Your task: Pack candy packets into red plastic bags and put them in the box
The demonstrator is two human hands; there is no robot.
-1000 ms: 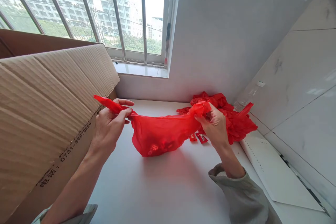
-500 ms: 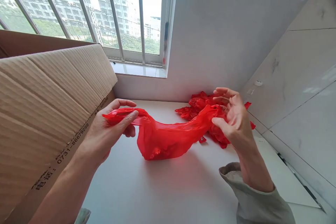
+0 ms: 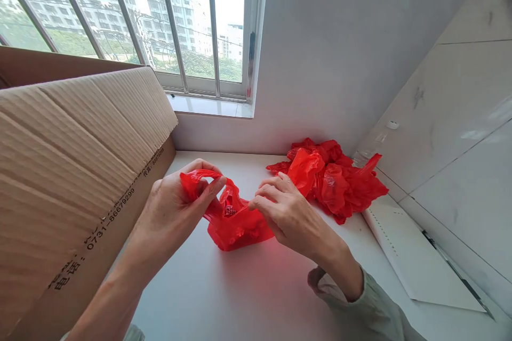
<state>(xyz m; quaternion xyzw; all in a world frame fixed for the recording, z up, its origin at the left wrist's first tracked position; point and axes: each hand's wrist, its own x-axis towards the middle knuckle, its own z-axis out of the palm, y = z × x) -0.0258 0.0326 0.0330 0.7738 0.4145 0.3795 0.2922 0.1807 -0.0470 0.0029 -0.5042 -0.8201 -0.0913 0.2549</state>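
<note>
A small red plastic bag [image 3: 236,229] with something inside rests on the white table [image 3: 248,287]. My left hand [image 3: 176,213] pinches one handle of the bag between thumb and fingers, holding it up in a loop. My right hand [image 3: 284,210] lies over the bag's right side, fingers bent and pointing left toward the other handle; whether it grips the plastic is hidden. The two hands are close together above the bag.
A heap of red plastic bags [image 3: 336,181] lies in the far right corner by the tiled wall. A large open cardboard box [image 3: 68,154] stands along the left. A white sheet [image 3: 416,256] lies at the right edge. A barred window [image 3: 160,21] is behind.
The bag was stretched wide between my hands. My right hand let go of its handle and came down left onto the bag; my left hand has moved inward, folding its handle into a loop.
</note>
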